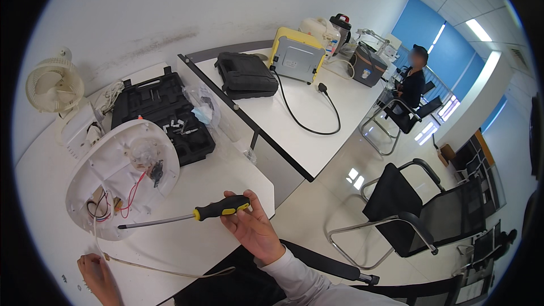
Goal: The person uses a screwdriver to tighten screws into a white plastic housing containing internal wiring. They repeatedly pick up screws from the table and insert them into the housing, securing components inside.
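My right hand (255,231) grips a screwdriver (223,207) by its black and yellow handle, the shaft pointing left over the white table. Below the tip, my left hand (97,275) rests on the tabletop with curled fingers; their undersides are hidden. Close beside those fingers runs a pale power cable (165,270). It comes from an opened white plastic fan base (87,182), whose hollow inside faces up. Red and dark wires (134,193) and a clear-wrapped part (145,153) show inside that shell. A fan head (54,85) stands by the wall.
Behind the shell lies an open black tool case (146,100) holding several bits and sockets. Clear plastic bags (216,114) lie against the divider (238,108). Beyond it are a closed black case (246,75) and a yellow-grey device (296,57). A person (411,83) sits farther off.
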`<state>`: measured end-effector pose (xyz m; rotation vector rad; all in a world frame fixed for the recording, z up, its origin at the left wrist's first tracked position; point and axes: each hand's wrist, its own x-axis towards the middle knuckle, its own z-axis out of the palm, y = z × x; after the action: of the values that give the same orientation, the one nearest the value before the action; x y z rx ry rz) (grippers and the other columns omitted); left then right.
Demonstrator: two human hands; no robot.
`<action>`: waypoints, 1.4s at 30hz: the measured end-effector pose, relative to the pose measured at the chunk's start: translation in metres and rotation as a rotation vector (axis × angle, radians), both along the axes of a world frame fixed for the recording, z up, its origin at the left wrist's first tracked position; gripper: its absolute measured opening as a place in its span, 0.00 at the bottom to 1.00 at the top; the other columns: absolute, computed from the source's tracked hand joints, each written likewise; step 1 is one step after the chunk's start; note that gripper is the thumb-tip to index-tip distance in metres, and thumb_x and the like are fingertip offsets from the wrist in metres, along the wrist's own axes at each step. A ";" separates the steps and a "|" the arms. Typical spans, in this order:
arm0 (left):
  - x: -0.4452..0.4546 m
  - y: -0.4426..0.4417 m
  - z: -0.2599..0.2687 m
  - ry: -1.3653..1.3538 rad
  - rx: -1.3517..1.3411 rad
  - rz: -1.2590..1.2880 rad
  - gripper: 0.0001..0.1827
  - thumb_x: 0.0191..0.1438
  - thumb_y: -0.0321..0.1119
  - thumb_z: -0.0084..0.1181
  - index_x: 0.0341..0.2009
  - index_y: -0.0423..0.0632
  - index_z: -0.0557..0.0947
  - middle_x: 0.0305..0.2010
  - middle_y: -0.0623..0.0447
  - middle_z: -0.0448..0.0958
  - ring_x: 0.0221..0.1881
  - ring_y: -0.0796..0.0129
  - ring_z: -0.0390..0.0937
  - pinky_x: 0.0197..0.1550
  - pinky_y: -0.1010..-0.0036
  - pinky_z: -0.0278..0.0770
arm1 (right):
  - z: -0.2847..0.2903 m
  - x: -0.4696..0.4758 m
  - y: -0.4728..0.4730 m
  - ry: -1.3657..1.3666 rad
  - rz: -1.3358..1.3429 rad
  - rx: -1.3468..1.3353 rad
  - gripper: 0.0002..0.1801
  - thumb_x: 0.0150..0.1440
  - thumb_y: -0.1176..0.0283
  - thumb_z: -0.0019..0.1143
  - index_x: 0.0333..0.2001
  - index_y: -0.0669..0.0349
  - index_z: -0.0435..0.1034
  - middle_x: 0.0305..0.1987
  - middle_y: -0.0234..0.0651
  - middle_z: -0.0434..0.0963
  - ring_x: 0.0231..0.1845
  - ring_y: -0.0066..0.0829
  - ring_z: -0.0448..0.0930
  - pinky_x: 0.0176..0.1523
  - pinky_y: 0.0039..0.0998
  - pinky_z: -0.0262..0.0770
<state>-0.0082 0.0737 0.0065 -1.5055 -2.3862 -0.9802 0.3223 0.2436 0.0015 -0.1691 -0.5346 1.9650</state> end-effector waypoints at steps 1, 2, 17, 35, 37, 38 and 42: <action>0.001 0.001 0.000 -0.004 -0.004 0.010 0.04 0.46 0.21 0.47 0.29 0.37 0.68 0.30 0.46 0.64 0.34 0.56 0.63 0.41 0.69 0.62 | 0.000 0.001 0.000 -0.001 -0.001 0.004 0.20 0.59 0.80 0.40 0.52 0.43 0.57 0.63 0.38 0.53 0.57 0.31 0.66 0.61 0.31 0.61; 0.002 0.002 0.001 -0.008 -0.009 0.021 0.04 0.46 0.21 0.47 0.29 0.37 0.68 0.30 0.46 0.64 0.34 0.56 0.63 0.41 0.69 0.62 | 0.000 0.003 0.000 -0.002 -0.002 0.008 0.21 0.59 0.80 0.40 0.52 0.43 0.56 0.63 0.38 0.53 0.57 0.31 0.66 0.62 0.31 0.61; -0.003 0.016 0.014 0.034 0.031 0.074 0.07 0.42 0.21 0.53 0.29 0.42 0.75 0.30 0.48 0.72 0.36 0.56 0.68 0.40 0.67 0.66 | -0.005 -0.007 -0.014 -0.111 -0.422 -0.049 0.22 0.58 0.74 0.46 0.56 0.63 0.56 0.59 0.45 0.61 0.56 0.33 0.68 0.58 0.30 0.69; 0.004 0.019 0.014 0.068 -0.076 0.138 0.05 0.46 0.23 0.53 0.30 0.40 0.76 0.28 0.49 0.71 0.33 0.60 0.68 0.39 0.70 0.65 | 0.000 -0.015 -0.013 -0.334 -0.785 0.058 0.22 0.62 0.69 0.38 0.57 0.62 0.49 0.59 0.58 0.57 0.61 0.46 0.63 0.61 0.38 0.65; 0.001 0.018 0.014 0.081 -0.082 0.136 0.05 0.46 0.24 0.53 0.30 0.40 0.76 0.28 0.49 0.71 0.33 0.59 0.68 0.39 0.70 0.65 | -0.001 -0.014 -0.014 -0.350 -0.788 0.050 0.22 0.62 0.69 0.38 0.57 0.61 0.48 0.59 0.59 0.57 0.61 0.46 0.63 0.60 0.39 0.66; -0.001 0.017 0.014 0.083 -0.078 0.134 0.05 0.46 0.24 0.53 0.30 0.40 0.76 0.28 0.49 0.71 0.33 0.59 0.68 0.39 0.70 0.65 | 0.000 -0.016 -0.013 -0.349 -0.795 0.054 0.22 0.62 0.69 0.38 0.57 0.61 0.48 0.59 0.59 0.57 0.61 0.46 0.63 0.60 0.39 0.66; 0.004 0.020 0.013 0.086 -0.081 0.134 0.04 0.46 0.23 0.53 0.30 0.40 0.76 0.28 0.49 0.71 0.33 0.59 0.68 0.38 0.70 0.66 | -0.003 -0.016 -0.014 -0.371 -0.817 0.062 0.22 0.61 0.68 0.39 0.57 0.60 0.48 0.58 0.58 0.58 0.61 0.46 0.63 0.59 0.39 0.67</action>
<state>-0.0046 0.0933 0.0199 -1.3628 -2.4559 -0.7835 0.3064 0.2298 -0.0013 -0.6170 -0.6352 1.1194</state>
